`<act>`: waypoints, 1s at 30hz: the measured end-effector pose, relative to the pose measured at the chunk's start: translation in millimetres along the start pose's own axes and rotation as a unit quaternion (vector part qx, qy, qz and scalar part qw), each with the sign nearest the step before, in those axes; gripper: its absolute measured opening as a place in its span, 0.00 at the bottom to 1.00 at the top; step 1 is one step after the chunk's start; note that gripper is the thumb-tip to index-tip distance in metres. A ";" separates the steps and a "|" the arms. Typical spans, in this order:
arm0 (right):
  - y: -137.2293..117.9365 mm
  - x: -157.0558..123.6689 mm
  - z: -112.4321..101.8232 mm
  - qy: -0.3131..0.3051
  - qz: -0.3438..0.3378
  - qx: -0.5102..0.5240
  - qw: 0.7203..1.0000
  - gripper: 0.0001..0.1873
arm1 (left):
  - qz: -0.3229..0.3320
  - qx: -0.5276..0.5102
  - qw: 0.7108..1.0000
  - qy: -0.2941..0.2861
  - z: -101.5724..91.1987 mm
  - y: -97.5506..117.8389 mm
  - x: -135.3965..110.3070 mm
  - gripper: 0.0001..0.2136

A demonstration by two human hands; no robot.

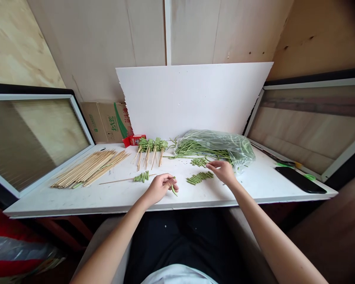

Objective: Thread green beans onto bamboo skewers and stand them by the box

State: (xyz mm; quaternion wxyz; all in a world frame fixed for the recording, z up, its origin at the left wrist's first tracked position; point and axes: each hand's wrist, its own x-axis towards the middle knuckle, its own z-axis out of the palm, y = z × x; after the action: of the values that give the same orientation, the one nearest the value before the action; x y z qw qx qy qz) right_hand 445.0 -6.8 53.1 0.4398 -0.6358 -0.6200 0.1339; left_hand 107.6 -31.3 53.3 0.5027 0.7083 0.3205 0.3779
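While the left hand [160,186] holds its grip narrow around a curved green bean piece [174,191], whose lower end hangs below the fingers over the near part of the tabletop [177,200], the right hand [224,172] reaches in with its thumb and forefinger drawn close together; whether that grip pinches anything cannot be told. With twelve o'clock pointing away from the person, a neat row of cut beans [199,178] lies at three o'clock from the left hand, side by side and slanted, just below the right fingertips. A small loose heap of cut beans [198,161] sits near those fingertips, at ten o'clock from them. At about ten from the left hand, close by, a single skewer [115,182] lies flat, bean pieces threaded crosswise near its right end. Farther out in that direction spreads a stack of bare skewers [90,169]. Toward eleven, finished bean skewers [154,145] lie together, handles toward the person, with a red box [134,140] just beside them. At twelve from the right hand, long beans [195,150] rest partly inside a clear plastic bag [239,148]; at three, well apart, lies a black phone [300,180].
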 end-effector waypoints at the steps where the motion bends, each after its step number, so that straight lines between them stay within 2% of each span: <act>1: 7.3 1.2 -2.4 0.015 0.020 -0.033 0.999 0.19 | -0.001 0.005 1.000 -0.002 0.1 0.2 0.0 0.19; 5: 21.9 -1.3 -0.5 0.030 0.058 -0.172 0.983 0.18 | -0.001 0.015 1.000 -0.011 0.2 -0.8 -0.6 0.19; 10: 18.1 -1.6 1.9 -0.012 0.075 -0.255 0.964 0.33 | 0.006 0.024 0.999 -0.025 0.7 -1.3 -1.6 0.19; 12: 17.0 1.0 -1.0 -0.028 0.076 -0.260 0.962 0.35 | 0.006 0.024 0.999 -0.027 0.4 -0.8 -1.8 0.19; 17: 17.9 5.3 -4.6 -0.071 0.077 -0.195 0.975 0.33 | 0.010 0.027 0.999 -0.020 -0.7 0.1 -1.3 0.19; 21: 14.1 2.5 0.8 -0.108 0.047 -0.115 0.986 0.35 | 0.014 0.034 0.999 -0.017 -1.8 0.7 -0.7 0.20; 27: 6.7 -2.2 6.9 -0.126 0.015 -0.051 0.991 0.35 | 0.012 0.041 0.999 -0.016 -2.5 2.1 -0.7 0.20; 30: 7.2 -1.7 6.8 -0.124 0.021 -0.050 0.991 0.35 | 0.005 0.022 1.000 0.008 -2.1 0.5 0.2 0.21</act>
State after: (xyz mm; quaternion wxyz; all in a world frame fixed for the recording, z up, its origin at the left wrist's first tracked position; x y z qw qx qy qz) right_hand 444.6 -4.5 43.4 0.3244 -0.6480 -0.6625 0.1897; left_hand 106.0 -30.3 54.2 0.4825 0.7180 0.3290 0.3787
